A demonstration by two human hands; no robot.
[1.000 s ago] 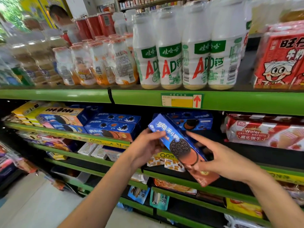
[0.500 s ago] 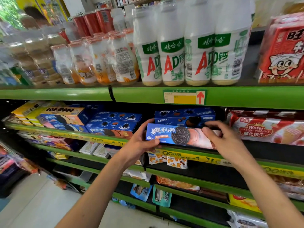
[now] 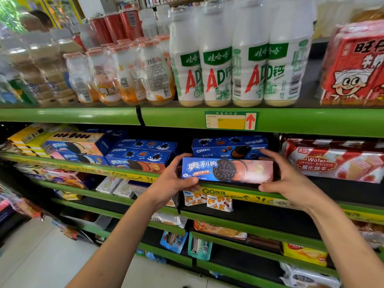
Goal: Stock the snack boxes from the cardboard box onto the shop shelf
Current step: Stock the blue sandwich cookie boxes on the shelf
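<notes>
A blue and brown cookie box (image 3: 227,171) lies level at the front of the green shelf (image 3: 234,193), just below another blue cookie box (image 3: 228,147) further back. My left hand (image 3: 173,180) grips its left end, thumb under the front edge and fingers over the top. My right hand (image 3: 284,176) grips its right end the same way. Two stacked blue cookie boxes (image 3: 141,155) lie on the same shelf to the left. The cardboard box is out of view.
Packs of white milk-drink bottles (image 3: 239,65) fill the shelf above. A red wafer pack (image 3: 334,161) lies right of the box. Lower shelves hold snack packets (image 3: 207,199). A pale floor (image 3: 31,260) shows at the lower left.
The box swung from tilted to level and moved in to the shelf front. Both hands went with it and now hold its two ends.
</notes>
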